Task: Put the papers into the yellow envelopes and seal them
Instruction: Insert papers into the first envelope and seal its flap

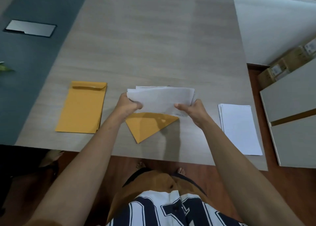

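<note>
Left hand (127, 104) and right hand (192, 110) each gripped an end of the papers (160, 99), held above a yellow envelope (148, 126) on the worktop (145, 46)

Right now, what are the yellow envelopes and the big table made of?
The yellow envelopes look like matte manila paper: flat, thin, with a creased flap. The table seems to be wood or wood-look laminate: pale, streaky grain, a soft sheen; which one I cannot tell.
</note>
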